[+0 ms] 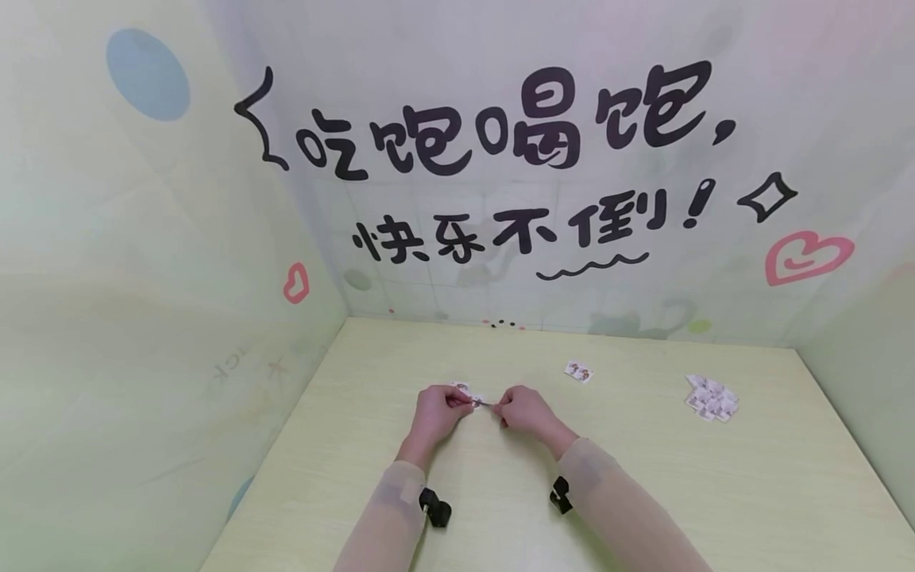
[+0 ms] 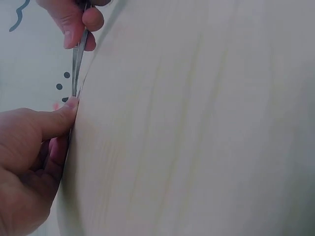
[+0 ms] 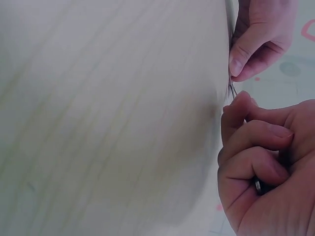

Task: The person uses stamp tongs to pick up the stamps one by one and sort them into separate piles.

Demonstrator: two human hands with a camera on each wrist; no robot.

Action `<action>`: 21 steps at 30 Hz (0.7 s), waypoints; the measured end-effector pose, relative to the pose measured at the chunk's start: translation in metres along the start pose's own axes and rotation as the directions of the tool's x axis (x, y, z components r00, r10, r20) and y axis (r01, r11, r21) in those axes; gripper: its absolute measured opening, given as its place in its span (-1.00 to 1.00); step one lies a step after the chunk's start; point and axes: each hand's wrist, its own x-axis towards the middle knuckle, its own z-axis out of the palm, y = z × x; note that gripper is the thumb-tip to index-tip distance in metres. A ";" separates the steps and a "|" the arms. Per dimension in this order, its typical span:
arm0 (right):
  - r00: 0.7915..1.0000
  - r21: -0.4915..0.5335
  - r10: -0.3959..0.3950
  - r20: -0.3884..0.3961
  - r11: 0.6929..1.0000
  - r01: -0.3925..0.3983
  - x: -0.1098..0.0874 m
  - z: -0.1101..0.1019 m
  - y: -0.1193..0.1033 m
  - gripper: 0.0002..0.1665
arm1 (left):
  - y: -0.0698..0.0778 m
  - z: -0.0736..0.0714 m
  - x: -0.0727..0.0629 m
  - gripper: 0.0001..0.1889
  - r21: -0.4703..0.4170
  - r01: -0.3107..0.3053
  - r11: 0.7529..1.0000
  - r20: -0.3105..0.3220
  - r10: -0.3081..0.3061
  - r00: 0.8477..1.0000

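In the head view my left hand (image 1: 434, 413) pinches a small white printed card (image 1: 477, 400) between thumb and fingers. Thin metal tweezers (image 2: 78, 69) reach from my right hand (image 1: 527, 409) to the left fingertips, their two arms narrowing toward the tip. The right thumb and forefinger grip them, the other fingers curled into the palm, as the right wrist view shows. Part of another printed card (image 1: 460, 387) appears just behind the left fingers. The left fingers cover much of the held card.
On the pale wooden table (image 1: 643, 492), a small printed card (image 1: 579, 371) lies behind and right of my hands. Farther right is a heap of small printed cards (image 1: 712, 398). A lettered wall (image 1: 500, 294) closes the back, with side walls left and right.
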 end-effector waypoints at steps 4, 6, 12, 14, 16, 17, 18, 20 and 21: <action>1.000 0.004 0.010 0.001 1.000 -0.010 -0.001 0.000 -0.001 -0.77 | 0.000 0.000 -0.001 -0.90 -0.005 0.007 1.000 0.003 -0.007 1.000; 1.000 0.025 0.012 0.003 1.000 -0.012 -0.002 -0.001 -0.002 -0.77 | 0.000 0.000 -0.001 -0.91 -0.010 0.006 1.000 0.004 -0.006 1.000; 1.000 0.090 0.018 0.007 0.996 -0.019 -0.004 -0.003 -0.004 -0.77 | -0.005 -0.001 -0.002 -0.92 -0.032 -0.010 0.999 -0.009 0.010 1.000; 1.000 0.102 0.020 0.007 0.995 -0.020 -0.005 -0.004 -0.005 -0.77 | -0.006 -0.001 -0.001 -0.92 -0.037 -0.012 0.999 -0.014 0.011 1.000; 1.000 0.114 0.025 0.009 0.993 -0.025 -0.006 -0.005 -0.006 -0.78 | -0.007 -0.001 -0.001 -0.91 -0.038 -0.010 0.999 -0.015 0.009 1.000; 0.999 0.120 0.031 0.010 0.992 -0.032 -0.006 -0.006 -0.006 -0.78 | -0.007 -0.001 -0.001 -0.91 -0.038 -0.009 0.999 -0.015 0.009 1.000; 0.999 0.125 0.034 0.011 0.992 -0.035 -0.007 -0.007 -0.006 -0.78 | -0.007 -0.001 -0.001 -0.91 -0.035 -0.009 0.999 -0.014 0.009 1.000; 0.999 0.133 0.045 0.015 0.990 -0.046 -0.008 -0.009 -0.007 -0.79 | -0.007 -0.001 -0.001 -0.90 -0.037 -0.003 0.999 -0.013 0.002 1.000; 0.999 0.135 0.048 0.015 0.990 -0.050 -0.008 -0.010 -0.007 -0.79 | -0.007 -0.001 -0.001 -0.90 -0.034 -0.008 0.999 -0.013 0.007 1.000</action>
